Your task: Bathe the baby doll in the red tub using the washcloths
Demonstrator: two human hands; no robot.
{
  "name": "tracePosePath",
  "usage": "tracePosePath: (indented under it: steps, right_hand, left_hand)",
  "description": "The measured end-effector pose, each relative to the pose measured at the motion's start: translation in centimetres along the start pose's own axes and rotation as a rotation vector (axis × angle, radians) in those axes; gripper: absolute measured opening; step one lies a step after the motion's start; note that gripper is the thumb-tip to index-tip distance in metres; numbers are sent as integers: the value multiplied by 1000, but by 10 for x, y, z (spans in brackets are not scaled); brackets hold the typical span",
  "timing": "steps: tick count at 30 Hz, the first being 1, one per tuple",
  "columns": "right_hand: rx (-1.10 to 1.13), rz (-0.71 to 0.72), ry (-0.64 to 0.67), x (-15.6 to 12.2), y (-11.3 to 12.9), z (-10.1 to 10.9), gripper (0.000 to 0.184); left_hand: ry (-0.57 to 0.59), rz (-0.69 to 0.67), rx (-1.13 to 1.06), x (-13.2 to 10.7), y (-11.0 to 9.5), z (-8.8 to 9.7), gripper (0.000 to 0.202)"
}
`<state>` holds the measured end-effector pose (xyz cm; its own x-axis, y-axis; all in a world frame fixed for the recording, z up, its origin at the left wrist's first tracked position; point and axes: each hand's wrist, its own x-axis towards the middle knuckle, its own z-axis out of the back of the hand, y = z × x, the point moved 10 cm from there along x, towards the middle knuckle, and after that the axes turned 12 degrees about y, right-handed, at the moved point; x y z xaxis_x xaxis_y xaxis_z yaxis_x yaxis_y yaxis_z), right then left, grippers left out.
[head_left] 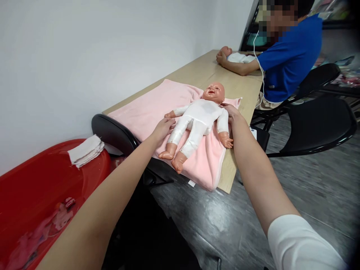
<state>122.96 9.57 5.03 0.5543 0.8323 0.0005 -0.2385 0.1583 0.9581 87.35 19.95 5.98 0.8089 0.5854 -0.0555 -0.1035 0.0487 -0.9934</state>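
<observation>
A baby doll (201,112) with a white cloth body and bare plastic head, hands and feet lies on its back. Beneath it, a pink towel (149,101) is spread over the table end. My left hand (164,128) rests by the doll's leg, just below one of its hands, with the fingers stretched out. At the doll's other shoulder is my right hand (231,111); its fingertips are partly hidden behind the shoulder and upper arm, so their grip is unclear.
A wooden table (194,69) runs along the white wall. Across it, a person in a blue shirt (295,56) holds another doll (237,57). Black chairs (320,125) stand at right. A red tub (84,180) at left has folded white cloths (86,150) on its rim and pink items inside.
</observation>
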Motion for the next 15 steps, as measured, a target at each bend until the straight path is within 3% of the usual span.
tracePosePath:
  steps: [2, 4, 7, 10, 13, 15]
  right_hand:
    - [-4, 4, 23, 0, 2, -2, 39]
    - [-3, 17, 32, -3, 6, -2, 36]
    - [-5, 41, 22, -9, 11, -2, 31]
    - [-31, 62, 5, -19, 18, -5, 24]
    - [-114, 64, -18, -28, 23, -9, 27]
    - [-169, 51, -45, -33, 25, -9, 31]
  left_hand:
    - [-65, 30, 152, -31, 1, 1, 38]
    - [-51, 10, 329, -73, 1, -6, 43]
    - [-198, -124, 544, -161, 10, -10, 39]
    - [-389, -152, 544, -256, 54, -10, 27]
    - [-186, -132, 617, -317, 111, -44, 26]
    - [-134, -143, 748, -350, 135, -60, 33]
